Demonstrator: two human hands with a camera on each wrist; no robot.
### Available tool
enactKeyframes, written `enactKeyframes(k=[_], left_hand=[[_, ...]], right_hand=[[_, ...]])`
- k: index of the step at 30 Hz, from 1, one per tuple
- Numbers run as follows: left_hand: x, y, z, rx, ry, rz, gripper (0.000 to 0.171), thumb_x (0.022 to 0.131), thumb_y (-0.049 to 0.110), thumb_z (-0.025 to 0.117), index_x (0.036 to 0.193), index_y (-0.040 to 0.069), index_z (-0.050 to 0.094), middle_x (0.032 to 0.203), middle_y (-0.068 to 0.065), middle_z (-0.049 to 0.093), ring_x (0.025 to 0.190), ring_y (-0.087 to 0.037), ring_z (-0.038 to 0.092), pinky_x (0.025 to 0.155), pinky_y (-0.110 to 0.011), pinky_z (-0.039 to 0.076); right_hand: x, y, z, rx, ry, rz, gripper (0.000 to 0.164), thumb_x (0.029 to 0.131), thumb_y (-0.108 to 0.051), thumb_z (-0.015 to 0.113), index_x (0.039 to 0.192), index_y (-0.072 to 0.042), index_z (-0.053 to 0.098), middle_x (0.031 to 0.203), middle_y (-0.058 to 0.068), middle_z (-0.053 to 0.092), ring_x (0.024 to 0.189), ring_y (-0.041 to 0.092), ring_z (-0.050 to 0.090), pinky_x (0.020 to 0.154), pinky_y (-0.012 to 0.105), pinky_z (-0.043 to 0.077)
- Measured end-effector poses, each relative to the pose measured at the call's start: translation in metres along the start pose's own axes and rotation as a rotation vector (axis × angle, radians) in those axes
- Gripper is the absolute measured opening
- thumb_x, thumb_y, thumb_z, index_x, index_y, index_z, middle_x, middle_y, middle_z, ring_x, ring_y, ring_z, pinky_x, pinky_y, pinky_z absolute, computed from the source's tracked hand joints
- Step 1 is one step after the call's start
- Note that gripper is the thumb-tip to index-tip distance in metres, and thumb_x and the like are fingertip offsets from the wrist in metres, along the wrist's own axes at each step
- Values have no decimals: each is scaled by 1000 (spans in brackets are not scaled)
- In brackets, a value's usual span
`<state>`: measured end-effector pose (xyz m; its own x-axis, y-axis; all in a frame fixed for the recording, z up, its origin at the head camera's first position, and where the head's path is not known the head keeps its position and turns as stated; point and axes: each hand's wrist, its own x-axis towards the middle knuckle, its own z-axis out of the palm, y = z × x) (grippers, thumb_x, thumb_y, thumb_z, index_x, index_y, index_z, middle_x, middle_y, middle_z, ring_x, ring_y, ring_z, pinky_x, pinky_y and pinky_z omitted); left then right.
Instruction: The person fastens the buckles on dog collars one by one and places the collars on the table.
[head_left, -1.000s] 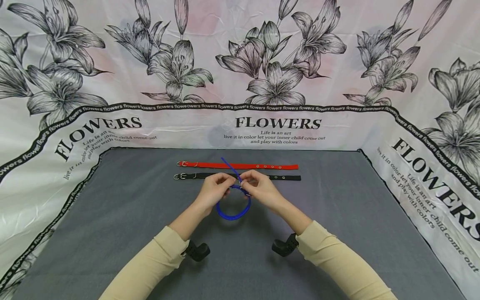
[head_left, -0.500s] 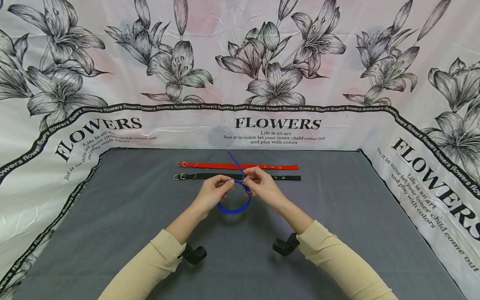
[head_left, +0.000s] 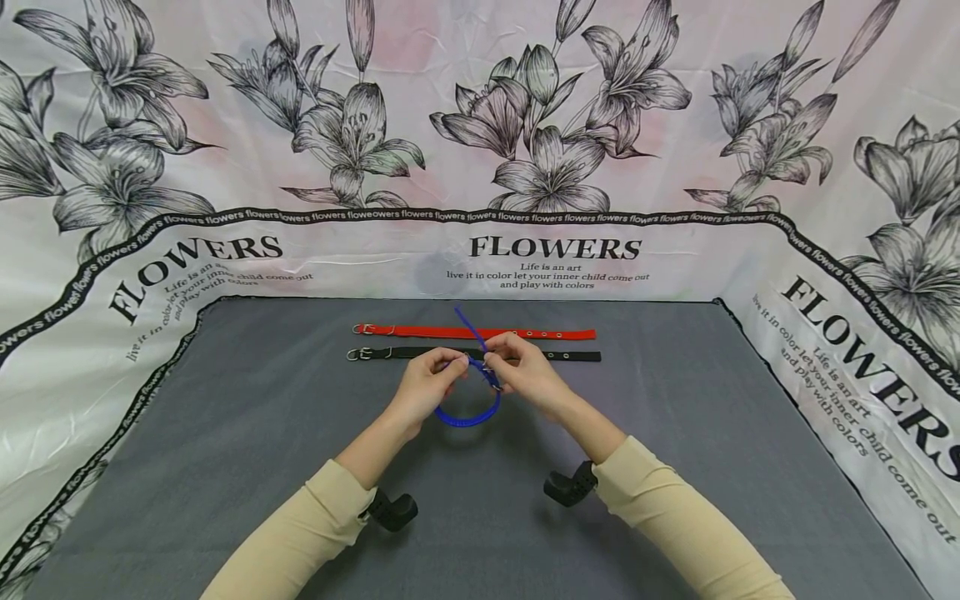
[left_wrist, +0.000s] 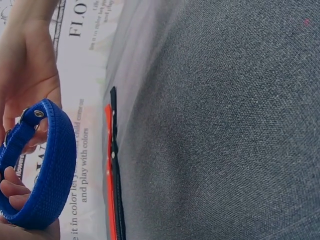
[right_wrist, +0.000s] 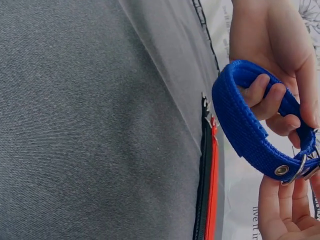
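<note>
Pinching looped blue collar in my left grip and right grip; red collar, black collar lie beyond.

On the grey desk, a red collar lies just beyond a black collar; flower-printed fabric rises far, left and right.

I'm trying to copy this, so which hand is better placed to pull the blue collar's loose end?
Probably the right hand: it sits at the base of the loose end, while the left hand holds the blue collar, its fingers inside the loop.
</note>
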<state>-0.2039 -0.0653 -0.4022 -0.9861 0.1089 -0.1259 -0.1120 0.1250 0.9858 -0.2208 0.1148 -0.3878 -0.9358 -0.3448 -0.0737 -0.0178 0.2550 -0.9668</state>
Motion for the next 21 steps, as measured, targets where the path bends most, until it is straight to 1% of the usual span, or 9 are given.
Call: enactKeyframes(k=[2,4,8,11,16,18,21], left_hand=[[0,-1,0,-10,2,2,20,92,27,57,102,11,64,92,-14,63,64,-13,47,64,-31,41],[0,-1,1,-15,4,8,19,92,26,57,101,11,64,89,-11,63,63,-13,46,65,-31,41],[0,-1,1,-17,10,20,18,93,26,57,100,11,64,82,-3,61,61,-13,45,63,-33,41],[-1,0,2,-17,17,23,17,93,26,56,99,12,64,79,-1,60,60,-13,45,61,-32,40],[-1,2,3,-39,34,26,18,92,26,57,98,11,63,79,-1,59,60,-13,45,59,-29,38],[0,2,4,-42,43,29,18,92,26,57,98,11,63,79,-1,60,61,-13,45,59,-28,38],[0,3,4,-36,49,28,17,92,26,58,98,11,64,80,-2,60,62,-14,46,59,-27,39]], right_hand=[[0,-1,-1,-7,-19,-6,25,94,-19,54,116,-7,52,96,10,54,83,35,59,70,45,53],[1,-2,-2,-13,-36,-6,25,94,-19,54,115,-7,51,94,9,54,81,34,58,70,47,52],[1,-4,-4,-34,-68,4,28,94,-18,52,116,-2,49,94,9,54,79,22,54,73,51,51],[0,-6,-5,-38,-81,24,26,94,-18,53,114,-2,50,97,10,54,81,19,53,75,53,50],[0,-5,-5,-56,-103,47,20,92,-18,55,108,-6,52,104,12,55,87,22,57,73,44,53],[0,-4,-5,-42,-106,45,19,92,-17,55,106,-6,52,106,12,55,91,24,58,72,42,54],[-2,-3,-5,-6,-98,39,17,92,-16,55,103,-4,52,106,13,56,92,25,57,71,41,55]])
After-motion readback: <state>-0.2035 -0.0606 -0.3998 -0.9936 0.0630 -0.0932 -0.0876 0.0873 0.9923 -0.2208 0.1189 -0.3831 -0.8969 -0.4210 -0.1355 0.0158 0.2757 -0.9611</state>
